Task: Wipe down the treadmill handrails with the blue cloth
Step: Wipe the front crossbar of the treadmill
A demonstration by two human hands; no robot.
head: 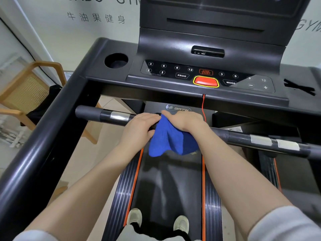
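A black front handrail bar (93,114) with silver sensor plates runs across the treadmill below the console. At its middle hangs a blue cloth (169,140), draped over the bar. My right hand (184,120) presses on the top of the cloth and grips it against the bar. My left hand (141,125) lies on the bar just left of the cloth, its fingers touching the cloth's edge. The bar's right part (260,140) carries two more silver plates. A thick black side handrail (40,146) slopes down the left.
The console (173,72) holds buttons, a red stop key (205,81) with a red cord (202,108), and a cup hole (116,60). A wooden chair (26,94) stands left of the treadmill. My shoes (181,223) stand on the belt (166,185).
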